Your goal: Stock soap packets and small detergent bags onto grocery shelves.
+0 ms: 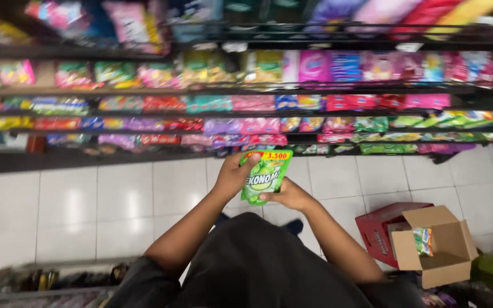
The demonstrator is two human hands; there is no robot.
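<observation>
Shelving rack [246,114] is filling the whole upper half of the view, several tiers, packed with coloured sachets and pouches [258,125]; everything is blurred, so kinds can't be told. White tiled floor [87,205] is running just below the rack, glare spots showing on it. Person's dark-clothed torso is taking up the bottom centre, below the rack, both bare forearms reaching up toward it. Open cardboard box [446,251] is sitting on the floor down and right of the rack, flaps up, a small greenish packet [423,240] lying inside it. Red crate [380,228] is standing touching the box on its rack-side left. Green rounded things are sitting at the far right edge beside the box, too cut off to name. A low dark ledge is showing bottom left, well below the rack, contents blurred.

Green pouch [266,174] with a yellow top strip is being held upright in front of the rack's lowest tier, over the floor tiles. Left hand [235,174] is gripping the pouch's left edge, thumb across its upper front. Right hand [289,197] is pinching the pouch's lower right corner, thumb on the front, fingers behind.
</observation>
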